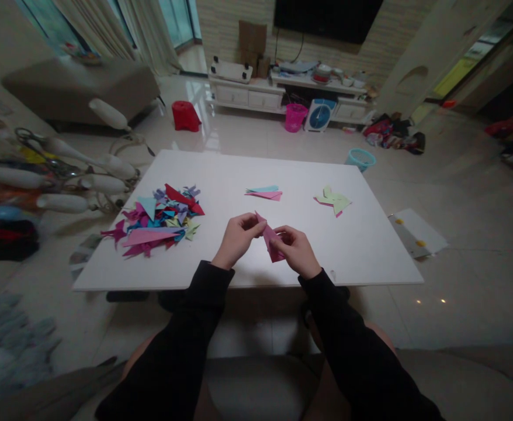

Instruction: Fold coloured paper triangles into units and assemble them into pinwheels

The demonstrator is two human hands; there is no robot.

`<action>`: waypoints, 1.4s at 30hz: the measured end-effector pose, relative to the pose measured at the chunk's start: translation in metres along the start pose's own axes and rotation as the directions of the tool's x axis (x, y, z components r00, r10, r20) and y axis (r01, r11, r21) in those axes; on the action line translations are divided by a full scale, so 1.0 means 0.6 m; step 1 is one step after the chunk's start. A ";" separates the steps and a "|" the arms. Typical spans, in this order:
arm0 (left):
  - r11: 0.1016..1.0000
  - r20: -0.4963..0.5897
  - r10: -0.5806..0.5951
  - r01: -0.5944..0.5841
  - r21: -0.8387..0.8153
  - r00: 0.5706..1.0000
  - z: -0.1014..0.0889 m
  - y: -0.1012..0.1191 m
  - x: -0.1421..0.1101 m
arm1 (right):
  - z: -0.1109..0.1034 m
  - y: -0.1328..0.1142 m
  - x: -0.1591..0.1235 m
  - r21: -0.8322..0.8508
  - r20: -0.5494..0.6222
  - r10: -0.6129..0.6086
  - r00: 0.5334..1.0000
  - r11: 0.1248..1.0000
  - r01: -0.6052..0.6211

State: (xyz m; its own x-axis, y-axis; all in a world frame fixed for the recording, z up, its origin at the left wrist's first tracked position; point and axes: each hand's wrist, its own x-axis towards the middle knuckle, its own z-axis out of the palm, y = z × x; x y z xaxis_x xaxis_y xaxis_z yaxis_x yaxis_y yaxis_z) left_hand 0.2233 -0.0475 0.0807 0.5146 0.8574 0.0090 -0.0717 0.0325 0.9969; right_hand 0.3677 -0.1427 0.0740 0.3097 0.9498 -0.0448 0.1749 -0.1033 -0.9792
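Between my two hands is a folded piece of pink paper (274, 252), long and narrow, pointed at its far end. My left hand (240, 235) pinches it near the pointed upper end. Lower down, my right hand (295, 248) grips its wider part between thumb and fingers. Beyond them on the white table (221, 175) lie slim folded papers (265, 192) in blue and pink. Off to the right rests a light green and pink folded paper (334, 200). A heap of folded paper pieces (164, 219) in many colours covers the table's left side.
A blue basket (361, 158) stands on the floor past the table's far right corner. White lamp arms (107, 166) reach close to the left edge. Further off are a red stool (185, 116), a pink bin (295, 117) and a low white cabinet (248, 96).
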 end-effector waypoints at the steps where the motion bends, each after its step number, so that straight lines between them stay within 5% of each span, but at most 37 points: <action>1: 1.000 -0.029 -0.004 0.003 -0.022 1.000 -0.001 0.001 0.001 | -0.001 0.002 0.000 -0.020 0.016 0.001 1.000 1.000 0.000; 13: 0.997 -0.284 0.054 -0.067 -0.034 0.957 -0.037 -0.005 0.018 | -0.012 -0.003 -0.001 -0.094 0.117 0.106 0.988 0.991 -0.095; 18: 0.998 -0.192 0.046 -0.036 0.060 0.980 -0.061 -0.002 0.012 | -0.036 -0.005 0.008 -0.041 -0.051 0.041 0.998 0.998 -0.043; 24: 0.944 0.020 -0.072 0.062 0.323 0.997 -0.086 0.005 -0.013 | -0.056 0.005 0.024 0.043 -0.310 -0.015 0.951 0.999 0.029; 30: 0.712 -0.167 0.027 0.098 0.695 0.986 -0.107 0.011 -0.028 | -0.043 0.015 0.028 -0.110 -0.377 -0.093 0.922 0.992 0.055; 33: 0.653 -0.169 0.044 0.099 0.750 0.985 -0.098 0.015 -0.033 | -0.022 0.015 0.021 -0.395 -0.247 -0.300 0.921 0.900 0.187; 38: 0.792 -0.149 -0.058 0.137 0.595 0.987 -0.059 0.030 -0.035 | 0.021 0.025 0.013 -0.630 0.120 -0.485 0.866 0.637 0.444; 42: 0.827 -0.111 -0.060 0.111 0.552 0.992 -0.038 0.039 -0.036 | 0.039 0.036 0.014 -0.657 0.142 -0.536 0.832 0.577 0.485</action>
State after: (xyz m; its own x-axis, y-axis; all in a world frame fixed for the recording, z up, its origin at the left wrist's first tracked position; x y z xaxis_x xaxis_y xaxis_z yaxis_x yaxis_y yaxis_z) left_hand 0.1910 -0.0536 0.1023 0.4197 0.9057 -0.0591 0.4694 -0.1609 0.8682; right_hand 0.3523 -0.1300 0.0478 0.0307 0.8876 0.4595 0.8653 0.2065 -0.4567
